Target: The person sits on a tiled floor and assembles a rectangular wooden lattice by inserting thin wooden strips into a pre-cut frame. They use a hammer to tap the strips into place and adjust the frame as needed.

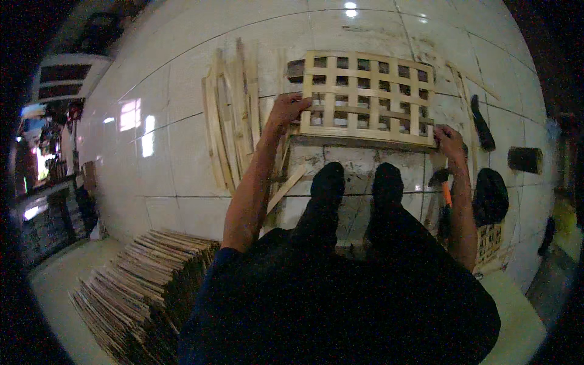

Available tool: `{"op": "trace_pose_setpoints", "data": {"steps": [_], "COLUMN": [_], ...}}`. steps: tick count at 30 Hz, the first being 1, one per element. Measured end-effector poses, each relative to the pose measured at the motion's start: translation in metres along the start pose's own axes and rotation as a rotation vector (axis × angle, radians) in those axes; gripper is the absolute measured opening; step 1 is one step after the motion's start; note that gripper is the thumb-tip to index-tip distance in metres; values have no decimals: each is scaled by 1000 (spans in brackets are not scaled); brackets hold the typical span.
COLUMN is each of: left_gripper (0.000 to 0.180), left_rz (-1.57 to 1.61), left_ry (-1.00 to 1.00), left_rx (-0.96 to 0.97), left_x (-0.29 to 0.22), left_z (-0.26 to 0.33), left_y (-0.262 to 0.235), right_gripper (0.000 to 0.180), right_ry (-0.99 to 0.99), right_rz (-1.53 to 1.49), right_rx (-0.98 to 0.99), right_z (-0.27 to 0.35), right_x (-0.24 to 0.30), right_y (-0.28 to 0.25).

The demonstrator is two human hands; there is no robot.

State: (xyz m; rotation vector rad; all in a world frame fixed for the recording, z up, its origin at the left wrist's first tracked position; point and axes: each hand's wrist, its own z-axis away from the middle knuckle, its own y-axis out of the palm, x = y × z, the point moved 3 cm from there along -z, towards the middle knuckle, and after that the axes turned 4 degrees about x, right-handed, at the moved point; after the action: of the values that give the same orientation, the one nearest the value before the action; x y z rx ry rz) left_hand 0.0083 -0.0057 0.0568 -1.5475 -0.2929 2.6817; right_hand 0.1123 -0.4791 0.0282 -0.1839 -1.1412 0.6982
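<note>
A woven lattice panel of pale, flat bamboo-like slats [369, 70] lies in front of my feet, raised slightly on dark blocks. One darker slat [398, 115] crosses its nearer part from side to side. At the left edge, my left hand [291, 109] is closed, thumb and fingers pinching that slat's end. My right hand [449, 142] is at the right edge, its fingers bent and pressed near the slat's other end. Its fingertips are partly blurred. Beside my right forearm lies a hammer with an orange and black handle [447, 193].
Loose long slats [234, 115] lie on the tiled floor to the left. A large stack of slats [143, 280] stands at the lower left. On the right are a dark curved tool [482, 125], a short log-like block [525, 160], a black rounded object [490, 196] and another lattice piece [488, 240].
</note>
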Motion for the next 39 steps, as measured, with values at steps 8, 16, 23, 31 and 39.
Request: {"op": "trace_pose_setpoints", "data": {"steps": [8, 16, 23, 31, 39], "left_gripper": [31, 29, 34, 29, 31], "left_rz": [4, -43, -61, 18, -121], "left_ry": [50, 58, 34, 5, 35], "left_rx": [-14, 22, 26, 44, -12], "left_x": [-1, 1, 13, 9, 1], "left_z": [0, 1, -14, -9, -4], "left_y": [-1, -7, -2, 3, 2], "right_gripper": [30, 33, 35, 34, 30], "right_ry": [-55, 64, 36, 109, 27], "right_rz": [-31, -29, -55, -42, -109], "right_rx": [27, 14, 98, 99, 133], "right_z": [-4, 17, -6, 3, 5], "right_x": [-3, 35, 23, 25, 23], "right_y": [3, 12, -7, 1, 9]}}
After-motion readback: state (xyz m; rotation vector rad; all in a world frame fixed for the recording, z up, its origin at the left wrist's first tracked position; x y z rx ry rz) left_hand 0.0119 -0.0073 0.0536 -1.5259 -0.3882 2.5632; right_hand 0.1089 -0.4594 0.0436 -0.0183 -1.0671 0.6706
